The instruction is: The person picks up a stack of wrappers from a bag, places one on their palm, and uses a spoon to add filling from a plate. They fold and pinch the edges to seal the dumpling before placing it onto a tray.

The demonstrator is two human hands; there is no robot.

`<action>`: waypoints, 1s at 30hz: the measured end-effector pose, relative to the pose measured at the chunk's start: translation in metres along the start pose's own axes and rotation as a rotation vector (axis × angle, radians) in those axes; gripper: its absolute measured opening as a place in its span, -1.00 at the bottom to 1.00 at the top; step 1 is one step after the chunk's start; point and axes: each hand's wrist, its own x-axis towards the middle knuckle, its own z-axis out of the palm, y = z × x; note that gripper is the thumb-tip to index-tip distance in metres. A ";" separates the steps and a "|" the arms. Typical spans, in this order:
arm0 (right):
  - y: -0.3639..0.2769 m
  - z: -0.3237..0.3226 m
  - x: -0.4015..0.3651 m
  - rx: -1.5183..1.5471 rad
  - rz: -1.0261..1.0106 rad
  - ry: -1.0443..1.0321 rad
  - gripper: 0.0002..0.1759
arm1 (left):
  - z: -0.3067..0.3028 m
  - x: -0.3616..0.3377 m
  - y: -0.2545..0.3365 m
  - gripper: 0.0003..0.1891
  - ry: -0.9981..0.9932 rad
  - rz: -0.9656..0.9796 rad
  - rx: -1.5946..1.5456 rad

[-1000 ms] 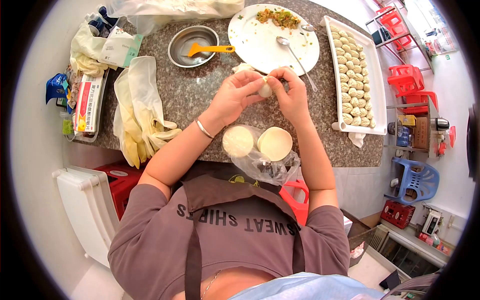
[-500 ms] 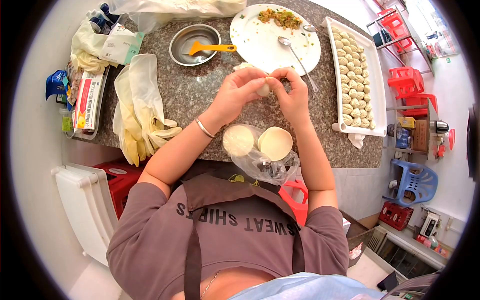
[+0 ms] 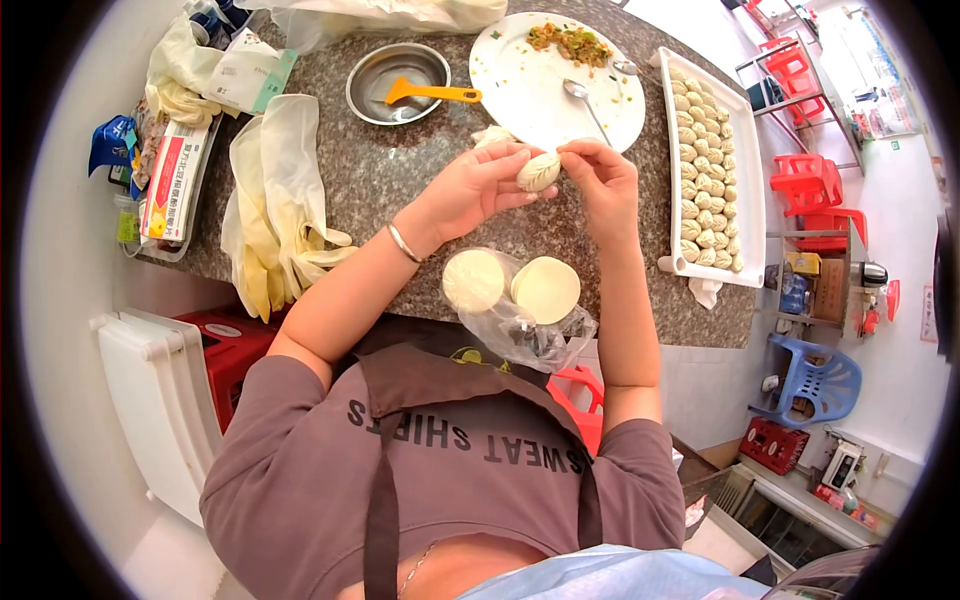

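A pleated dumpling (image 3: 539, 172) lies across the fingers of my left hand (image 3: 483, 187), its braided seam facing up. My right hand (image 3: 604, 188) pinches the dumpling's right tip between thumb and forefinger. Below my hands, two stacks of round dough wrappers (image 3: 546, 290) rest on a clear plastic bag (image 3: 520, 335) near the counter's front edge. Beyond my hands stands a white plate (image 3: 510, 85) with chopped filling (image 3: 570, 45) and a metal spoon (image 3: 577, 90) on it. To the right, a white tray (image 3: 752, 190) holds rows of finished pleated dumplings (image 3: 703, 190).
A metal bowl (image 3: 357, 82) with a yellow-handled tool (image 3: 430, 92) stands at the back. Pale rubber gloves (image 3: 290, 190) lie on the left, beside boxes (image 3: 175, 190) and packets. Red stools (image 3: 805, 182) and a blue chair (image 3: 820, 382) stand off to the right.
My hands have turned and parted slightly, so the dumpling's pleated seam now shows. My right hand has shifted a little to the right. The whole view has moved slightly.
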 end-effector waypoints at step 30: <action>-0.024 -0.202 0.128 -0.476 -0.073 0.355 -0.68 | 0.032 -0.014 0.001 -0.40 -0.017 -0.079 0.100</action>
